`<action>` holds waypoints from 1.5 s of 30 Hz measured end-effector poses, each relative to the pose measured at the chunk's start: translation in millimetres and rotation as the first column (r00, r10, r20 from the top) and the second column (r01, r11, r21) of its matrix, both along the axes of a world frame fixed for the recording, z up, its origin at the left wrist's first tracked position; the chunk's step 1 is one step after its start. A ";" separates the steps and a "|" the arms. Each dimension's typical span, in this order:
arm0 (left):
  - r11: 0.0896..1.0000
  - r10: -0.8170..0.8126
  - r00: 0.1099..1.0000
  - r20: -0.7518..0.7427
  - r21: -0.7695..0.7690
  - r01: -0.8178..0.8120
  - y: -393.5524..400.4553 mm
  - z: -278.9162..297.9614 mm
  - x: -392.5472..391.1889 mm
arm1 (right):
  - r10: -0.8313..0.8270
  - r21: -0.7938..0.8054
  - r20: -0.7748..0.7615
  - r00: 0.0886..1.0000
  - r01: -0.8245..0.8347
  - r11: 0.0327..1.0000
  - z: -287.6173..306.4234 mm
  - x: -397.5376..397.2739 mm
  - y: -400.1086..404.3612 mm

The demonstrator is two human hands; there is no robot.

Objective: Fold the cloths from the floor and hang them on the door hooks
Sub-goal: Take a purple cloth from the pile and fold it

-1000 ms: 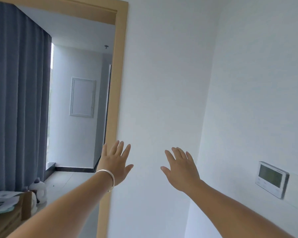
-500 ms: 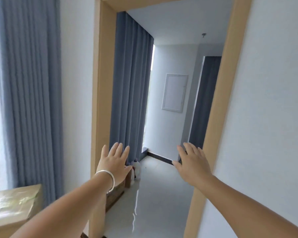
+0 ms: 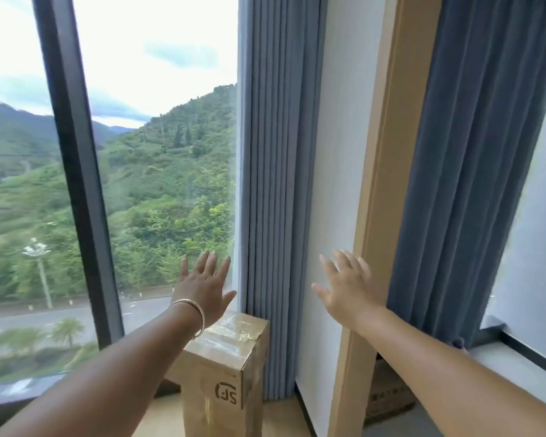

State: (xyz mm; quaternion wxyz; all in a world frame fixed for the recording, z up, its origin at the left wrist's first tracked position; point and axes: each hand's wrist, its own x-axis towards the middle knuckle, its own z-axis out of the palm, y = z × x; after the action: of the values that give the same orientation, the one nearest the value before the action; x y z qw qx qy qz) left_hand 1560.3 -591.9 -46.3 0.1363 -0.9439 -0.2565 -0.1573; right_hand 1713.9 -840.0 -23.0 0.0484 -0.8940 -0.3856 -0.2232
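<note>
My left hand (image 3: 202, 287) is stretched out in front of me with straight, spread fingers and holds nothing; a silver bangle sits on its wrist. My right hand (image 3: 349, 287) is held up the same way, fingers spread, empty, in front of the white wall strip. No cloths, door or hooks are in view.
A large window (image 3: 158, 152) with a dark frame post (image 3: 76, 171) fills the left. A tall taped cardboard box (image 3: 227, 373) stands below my left hand beside a blue curtain (image 3: 275, 184). A wooden door frame (image 3: 379, 200), a second curtain (image 3: 473, 171) and another box (image 3: 388, 395) lie to the right.
My view has swung left, from the white wall and doorway to the window and the cardboard box. Both hands stay raised, spread and empty.
</note>
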 end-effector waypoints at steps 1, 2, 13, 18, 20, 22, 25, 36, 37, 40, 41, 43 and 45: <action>0.999 0.042 0.999 -0.011 -0.008 -0.043 10.0 -3.5 -6.6 | 0.040 0.002 -0.002 0.999 -0.040 0.999 -3.6 4.7 17.0; 0.996 0.085 0.996 -0.024 -0.008 -0.085 19.6 -7.4 -13.6 | 0.079 0.003 -0.005 0.997 -0.079 0.997 -7.8 8.1 33.8; 0.939 0.338 0.935 -0.106 -0.020 -0.342 123.2 -52.4 -32.1 | 0.351 -0.027 -0.099 0.931 -0.355 0.934 -64.2 27.8 195.8; 0.922 0.364 0.920 -0.146 -0.085 -0.378 183.4 -103.5 -17.7 | 0.389 -0.116 -0.148 0.909 -0.407 0.906 -105.5 44.2 276.1; 0.901 0.390 0.903 -0.181 -0.125 -0.415 211.6 -129.7 -14.9 | 0.410 -0.160 -0.180 0.894 -0.438 0.885 -127.6 47.6 311.7; 0.877 0.415 0.886 -0.205 -0.168 -0.449 238.0 -158.9 -16.0 | 0.430 -0.199 -0.220 0.876 -0.472 0.859 -152.0 47.5 345.7; 0.850 0.433 0.871 -0.232 -0.217 -0.480 268.9 -208.5 -24.7 | 0.445 -0.239 -0.313 0.839 -0.523 0.818 -194.6 42.1 390.9; 0.645 0.465 0.737 -0.490 -0.384 -0.661 314.0 -457.4 -101.0 | 0.480 -0.430 -0.546 0.686 -0.722 0.542 -443.0 -27.8 484.5; 0.613 0.462 0.727 -0.509 -0.409 -0.676 313.4 -483.0 -107.4 | 0.466 -0.454 -0.570 0.677 -0.732 0.508 -470.4 -34.1 487.2; 0.537 0.465 0.697 -0.546 -0.452 -0.712 307.6 -563.4 -126.1 | 0.438 -0.490 -0.625 0.646 -0.762 0.423 -556.1 -49.0 492.4; 0.504 0.468 0.685 -0.559 -0.468 -0.726 304.0 -591.6 -132.4 | 0.433 -0.497 -0.642 0.633 -0.774 0.394 -585.5 -52.9 493.6; 0.440 0.455 0.661 -0.597 -0.494 -0.750 295.3 -648.6 -145.4 | 0.416 -0.511 -0.672 0.612 -0.791 0.337 -646.0 -59.0 494.1; 0.389 0.454 0.630 -0.630 -0.495 -0.777 283.0 -708.4 -160.4 | 0.400 -0.525 -0.694 0.598 -0.801 0.287 -708.9 -62.8 494.5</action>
State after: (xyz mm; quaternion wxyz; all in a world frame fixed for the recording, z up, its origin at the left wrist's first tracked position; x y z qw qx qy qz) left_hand 1399.9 -309.0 -754.8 -0.1566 -0.7521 -0.6022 0.2171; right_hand 1651.1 -345.5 -731.9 -0.1949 -0.6102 -0.7359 0.2193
